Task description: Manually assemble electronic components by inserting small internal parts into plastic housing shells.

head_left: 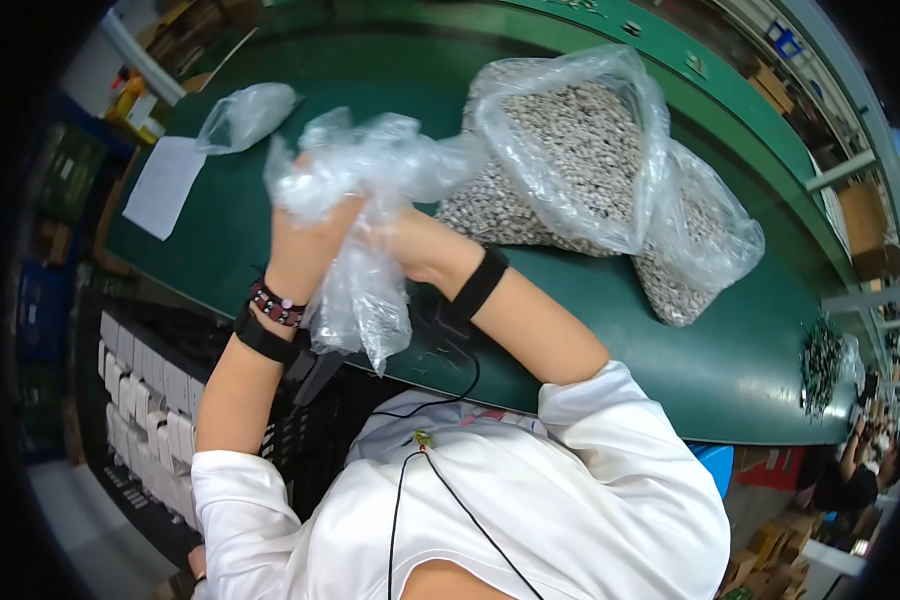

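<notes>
Crumpled clear plastic bags (385, 165) are bunched up in front of me over the green table (530, 320). My left hand (320, 225) closes on the bunched plastic, which covers most of its fingers. Beside it, my right hand (395, 240) grips the same plastic, its fingers mostly hidden and a little blurred. Some of the film hangs down between my wrists. Just right of it stands a large open clear bag (575, 130) full of small grey-brown pieces. A smaller clear bag (685, 235) of similar pieces leans against its right side.
At the table's far left are a small clear plastic bag (250, 117) and a white paper sheet (167, 187). A black crate (220, 350) with white boxes stands below left. Dark pieces (822, 368) lie in a heap far right, near another person (850, 475).
</notes>
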Demonstrator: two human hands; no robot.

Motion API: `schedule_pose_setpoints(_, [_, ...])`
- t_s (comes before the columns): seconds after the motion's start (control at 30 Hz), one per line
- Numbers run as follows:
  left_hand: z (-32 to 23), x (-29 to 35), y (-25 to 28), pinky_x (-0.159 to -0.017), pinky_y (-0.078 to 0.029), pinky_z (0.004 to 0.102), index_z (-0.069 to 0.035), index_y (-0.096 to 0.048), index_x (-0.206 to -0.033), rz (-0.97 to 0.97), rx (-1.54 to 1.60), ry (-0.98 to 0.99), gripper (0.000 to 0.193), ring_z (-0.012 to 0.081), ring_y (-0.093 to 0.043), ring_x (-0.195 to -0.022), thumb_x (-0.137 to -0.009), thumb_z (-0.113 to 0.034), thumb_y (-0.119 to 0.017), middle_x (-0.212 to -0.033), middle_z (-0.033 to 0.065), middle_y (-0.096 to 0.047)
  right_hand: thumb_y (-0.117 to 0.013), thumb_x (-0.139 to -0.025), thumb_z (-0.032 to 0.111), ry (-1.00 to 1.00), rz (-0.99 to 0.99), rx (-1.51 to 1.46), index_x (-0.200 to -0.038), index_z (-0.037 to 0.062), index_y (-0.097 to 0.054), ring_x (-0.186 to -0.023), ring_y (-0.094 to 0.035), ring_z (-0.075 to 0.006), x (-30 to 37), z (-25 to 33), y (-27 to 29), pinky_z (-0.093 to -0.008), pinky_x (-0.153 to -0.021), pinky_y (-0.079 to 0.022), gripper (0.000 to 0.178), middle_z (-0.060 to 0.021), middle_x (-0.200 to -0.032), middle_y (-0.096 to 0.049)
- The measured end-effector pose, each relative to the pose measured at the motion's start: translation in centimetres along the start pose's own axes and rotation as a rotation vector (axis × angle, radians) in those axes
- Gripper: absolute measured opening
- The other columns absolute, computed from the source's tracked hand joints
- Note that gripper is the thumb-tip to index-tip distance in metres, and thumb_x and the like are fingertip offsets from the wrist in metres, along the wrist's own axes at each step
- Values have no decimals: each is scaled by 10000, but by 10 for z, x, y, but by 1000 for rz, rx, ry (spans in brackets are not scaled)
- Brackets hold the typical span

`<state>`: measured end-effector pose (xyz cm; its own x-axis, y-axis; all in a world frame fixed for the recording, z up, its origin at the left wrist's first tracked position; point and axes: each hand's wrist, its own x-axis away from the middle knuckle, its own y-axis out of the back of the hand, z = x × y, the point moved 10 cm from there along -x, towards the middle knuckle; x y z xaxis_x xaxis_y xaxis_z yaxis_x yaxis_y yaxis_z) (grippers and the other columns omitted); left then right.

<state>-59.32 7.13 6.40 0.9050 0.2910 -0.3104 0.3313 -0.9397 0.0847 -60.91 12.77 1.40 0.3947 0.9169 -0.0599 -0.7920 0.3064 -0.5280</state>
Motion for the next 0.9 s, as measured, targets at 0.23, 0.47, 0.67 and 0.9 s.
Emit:
schedule_pose_setpoints(0.23, [-33, -5, 55, -781, -444, 349, 19, -505, -1044, -455, -562, -382, 322, 241, -561, -887, -749, -33, -622, -967, 118, -577, -511, -875, 264, -78, 138, -715, -1229, 29, -399, -1050, -526, -216, 10, 11, -15, -343, -848, -466, 438, -136, -1203, -484])
schedule_pose_setpoints(0.47, [-61, 28, -46, -775, -429, 374, -35, -531, -1010, 352, -630, -536, 413, 334, -516, -892, -652, -169, -686, -992, 174, -524, -530, -857, 376, -137, 141, -580, -1217, 46, -421, -1002, -545, -187, 23, -4, -6, -334, -836, -470, 501, -78, -1115, -536])
schedule_pose_setpoints(0.67, [-75, 23, -48, -880, -373, 408, -35, -509, -1063, 290, -605, -567, 515, 351, -466, -1020, -631, -228, -712, -1082, 184, -496, -639, -759, 66, -65, 47, -232, -1116, 30, -486, -866, -585, -150, 17, 29, -20, -287, -732, -499, 390, -70, -1014, -570])
schedule_pose_setpoints(0.9, [-19, -81, 50, -939, -361, 369, -71, -573, -1065, 524, -539, -237, 425, 262, -428, -1127, -701, -260, -685, -1171, 132, -481, -636, -748, 43, -15, -194, -44, -1119, 24, -482, -871, -575, -146, -10, 29, 32, -268, -715, -484, 402, -63, -1015, -563])
